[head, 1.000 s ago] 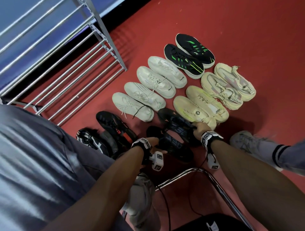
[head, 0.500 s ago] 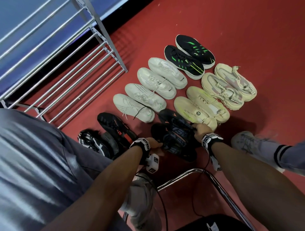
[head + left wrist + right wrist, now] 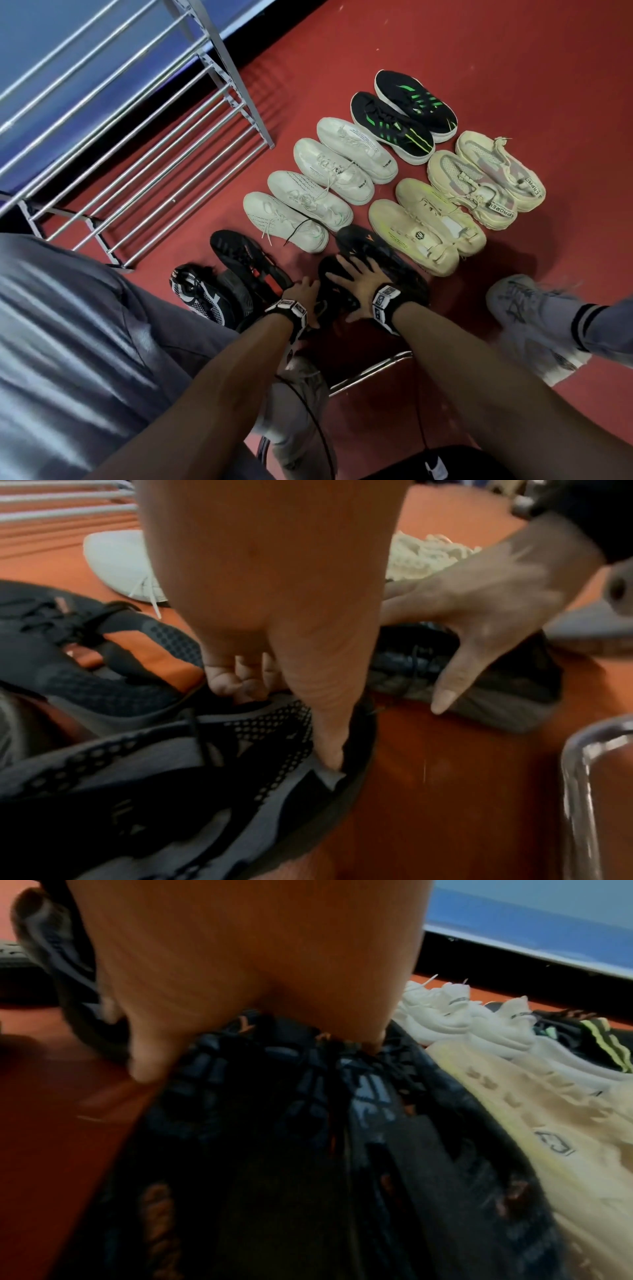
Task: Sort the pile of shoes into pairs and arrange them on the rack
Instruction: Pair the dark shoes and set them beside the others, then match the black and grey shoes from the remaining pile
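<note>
My left hand (image 3: pixel 301 291) curls its fingers into the collar of a black and grey mesh shoe (image 3: pixel 205 777), with the thumb pressed on its heel. My right hand (image 3: pixel 356 274) lies flat with its fingers spread over two black patterned shoes (image 3: pixel 394 263) that stand side by side on the red floor. In the right wrist view the palm (image 3: pixel 257 1001) covers the laces of one of them (image 3: pixel 291 1137). The silver metal rack (image 3: pixel 137 154) stands at the upper left with nothing on its bars.
Pairs stand in rows on the floor: black with green stripes (image 3: pixel 404 116), two white pairs (image 3: pixel 342 164), cream (image 3: pixel 428 226), beige (image 3: pixel 486 178). A black shoe with orange lining (image 3: pixel 246 260) and a black-white shoe (image 3: pixel 198 294) lie at the left. A chrome chair frame (image 3: pixel 370 370) is near.
The near black patterned shoe now sits against its mate. My right hand has moved left from the far shoe's heel and spread over both. My left hand has shifted to the mesh shoe.
</note>
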Tool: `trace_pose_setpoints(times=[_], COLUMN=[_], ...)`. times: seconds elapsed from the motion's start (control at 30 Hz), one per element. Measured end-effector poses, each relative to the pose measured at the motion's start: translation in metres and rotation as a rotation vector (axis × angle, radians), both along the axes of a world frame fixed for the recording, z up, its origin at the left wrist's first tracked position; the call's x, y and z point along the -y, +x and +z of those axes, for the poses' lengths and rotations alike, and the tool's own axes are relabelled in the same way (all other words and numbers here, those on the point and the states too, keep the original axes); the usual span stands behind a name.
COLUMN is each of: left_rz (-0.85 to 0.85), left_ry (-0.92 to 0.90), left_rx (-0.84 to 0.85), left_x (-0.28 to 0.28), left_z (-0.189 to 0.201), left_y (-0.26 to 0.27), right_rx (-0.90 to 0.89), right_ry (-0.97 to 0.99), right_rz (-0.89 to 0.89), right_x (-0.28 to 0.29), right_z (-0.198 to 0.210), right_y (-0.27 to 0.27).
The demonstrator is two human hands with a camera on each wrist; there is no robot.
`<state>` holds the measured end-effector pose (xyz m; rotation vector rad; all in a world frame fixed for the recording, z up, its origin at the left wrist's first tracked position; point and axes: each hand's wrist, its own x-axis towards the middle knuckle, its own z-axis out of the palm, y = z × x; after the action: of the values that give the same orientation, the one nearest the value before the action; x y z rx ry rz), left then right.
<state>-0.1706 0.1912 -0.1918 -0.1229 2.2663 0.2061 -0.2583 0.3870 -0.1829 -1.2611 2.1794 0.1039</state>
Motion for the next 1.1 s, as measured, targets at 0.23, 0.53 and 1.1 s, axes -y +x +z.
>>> trace_pose_setpoints(times=[0.23,0.53,1.1], left_rz=[-0.146,0.121,1.104], left_ry=[-0.021,0.028,0.405], left_rx=[-0.188,-0.216,-0.402], left_x=[0.017,0.064,0.096], left_z=[0.001,0.003,0.051], left_y=[0.013,0.006,-0.061], right_rx=[-0.071,-0.060,0.522], right_ry=[0.099,0.063,-0.396], right_rz=[-0.057,-0.073,-0.787], right_x=[0.006,0.002,0.082], right_z=[-0.009,-0.017,0.015], right_y=[0.011,-0.005,-0.025])
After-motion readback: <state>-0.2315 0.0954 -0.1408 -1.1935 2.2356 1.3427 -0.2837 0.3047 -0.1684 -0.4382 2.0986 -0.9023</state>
